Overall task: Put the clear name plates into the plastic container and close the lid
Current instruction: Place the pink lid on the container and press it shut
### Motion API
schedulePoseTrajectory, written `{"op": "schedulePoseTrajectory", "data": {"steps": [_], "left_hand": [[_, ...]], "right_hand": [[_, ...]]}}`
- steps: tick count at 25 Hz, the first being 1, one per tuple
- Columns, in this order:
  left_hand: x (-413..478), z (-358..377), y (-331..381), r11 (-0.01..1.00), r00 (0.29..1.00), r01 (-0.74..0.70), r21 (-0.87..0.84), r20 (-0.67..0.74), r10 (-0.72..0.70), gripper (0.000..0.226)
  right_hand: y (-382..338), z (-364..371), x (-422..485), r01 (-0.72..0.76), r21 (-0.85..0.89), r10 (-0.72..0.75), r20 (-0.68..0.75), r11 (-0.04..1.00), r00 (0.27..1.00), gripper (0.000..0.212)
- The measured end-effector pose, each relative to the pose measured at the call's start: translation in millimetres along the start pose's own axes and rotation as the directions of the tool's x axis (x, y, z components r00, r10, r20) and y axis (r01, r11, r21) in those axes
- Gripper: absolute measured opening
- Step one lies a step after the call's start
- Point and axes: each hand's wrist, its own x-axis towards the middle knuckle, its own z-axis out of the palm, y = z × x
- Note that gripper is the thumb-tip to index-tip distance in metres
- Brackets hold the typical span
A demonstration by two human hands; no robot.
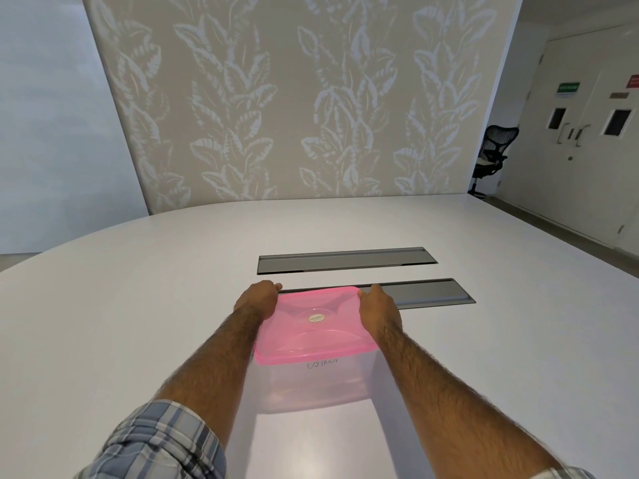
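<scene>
A clear plastic container (311,385) stands on the white table in front of me, with handwriting on its near wall. A translucent pink lid (311,330) with a round sticker lies on top of it. My left hand (257,299) grips the lid's left side, fingers curled over the far left corner. My right hand (378,307) grips the lid's right side the same way. No clear name plates can be made out through the container walls; a pinkish tint shows at its bottom.
Two long grey cable hatches (345,261) (432,293) are set into the white table (138,305) just beyond the container. A patterned wall stands behind the table. A black office chair (492,153) and double doors are at the far right.
</scene>
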Motion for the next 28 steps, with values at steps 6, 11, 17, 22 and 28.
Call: {"op": "schedulePoseTrajectory", "data": {"steps": [6,11,17,22,28], "left_hand": [[-24.2,-0.3,26.6,0.999,0.992,-0.002,0.042,-0.13,0.007,0.046],[-56.4,18.0,46.0,0.992,0.998,-0.056,0.111,0.031,0.053,0.087],[-69.8,22.9,45.4,0.981,0.997,-0.082,0.173,0.01,0.082,0.095],[-74.6,21.6,51.8,0.979,0.989,-0.128,0.157,-0.06,0.139,0.084],[-81.7,24.1,52.6,0.984,0.994,-0.108,0.143,0.017,0.106,0.095]], "right_hand": [[1.4,0.6,-1.5,0.006,0.003,-0.006,-0.006,1.0,1.0,0.04],[1.2,1.0,-2.3,0.012,-0.016,-0.013,-0.011,1.0,1.0,0.04],[0.5,2.3,-1.6,0.03,-0.076,-0.031,-0.014,0.997,0.999,0.042],[0.7,2.8,-5.0,0.028,-0.127,-0.035,-0.048,0.992,0.998,0.038],[-0.4,2.2,-6.9,0.042,-0.153,-0.051,-0.057,0.987,0.997,0.041]]}}
